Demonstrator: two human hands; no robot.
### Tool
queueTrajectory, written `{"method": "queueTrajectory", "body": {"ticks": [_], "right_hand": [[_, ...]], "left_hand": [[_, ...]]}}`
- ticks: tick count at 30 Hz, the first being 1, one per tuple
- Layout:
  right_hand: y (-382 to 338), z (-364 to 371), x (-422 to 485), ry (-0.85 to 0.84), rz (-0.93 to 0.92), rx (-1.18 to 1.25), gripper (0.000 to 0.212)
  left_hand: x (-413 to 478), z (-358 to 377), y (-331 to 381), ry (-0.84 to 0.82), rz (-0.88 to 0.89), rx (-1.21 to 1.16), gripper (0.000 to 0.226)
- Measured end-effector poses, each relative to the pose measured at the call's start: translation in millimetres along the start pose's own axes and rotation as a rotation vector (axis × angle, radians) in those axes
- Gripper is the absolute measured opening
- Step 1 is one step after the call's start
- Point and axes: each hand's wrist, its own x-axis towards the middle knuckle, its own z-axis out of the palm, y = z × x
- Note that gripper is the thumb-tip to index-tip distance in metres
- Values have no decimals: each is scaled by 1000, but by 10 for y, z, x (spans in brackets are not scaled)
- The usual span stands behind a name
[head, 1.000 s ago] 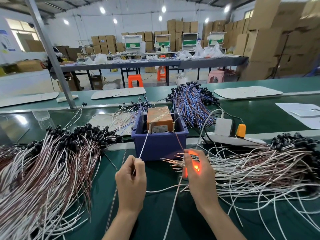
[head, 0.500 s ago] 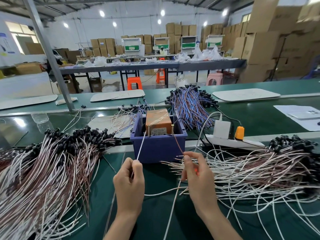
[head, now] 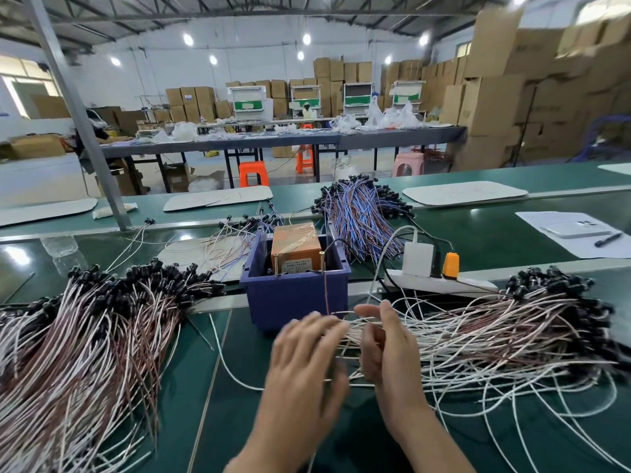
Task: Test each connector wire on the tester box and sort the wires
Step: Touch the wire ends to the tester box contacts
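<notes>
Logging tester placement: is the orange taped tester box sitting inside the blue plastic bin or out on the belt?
Inside. The orange taped tester box stands within the blue plastic bin, whose walls surround its base.

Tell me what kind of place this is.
Most likely a factory or assembly workshop with warehouse storage: stacked cardboard boxes line the walls, a long green workbench carries big bundles of connector wires, and an orange tester box sits in a blue bin.

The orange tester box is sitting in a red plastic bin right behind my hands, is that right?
Not quite. The head view shows the orange tester box sitting in a blue plastic bin, not a red one. It is right behind your left hand and right hand.
</notes>
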Motion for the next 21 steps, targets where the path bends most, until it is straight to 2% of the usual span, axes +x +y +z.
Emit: {"method": "queueTrajectory", "body": {"ticks": [3, 7, 11, 14, 16, 18, 21], "right_hand": [[-33, -70, 32, -12, 84, 213, 38], [-77, -156, 102, 20, 109, 447, 34], [-179, -284, 175, 88, 85, 589, 35], [-256, -381, 225, 90, 34, 617, 28], [-305, -426, 225, 70, -33, 538, 28], [-337, -410, 195, 92, -155, 345, 32], [-257, -354, 146, 331, -424, -156, 45]], "left_hand": [[-7, 146, 59, -145, 56, -25, 47], [10, 174, -26, -88, 83, 76, 24], [16, 182, -50, -65, 128, 115, 27], [10, 187, -50, -76, 140, 110, 24], [13, 190, -68, -68, 122, 115, 25], [38, 169, -76, -26, 86, 99, 27], [214, 133, -26, 50, 23, 52, 28]]}}
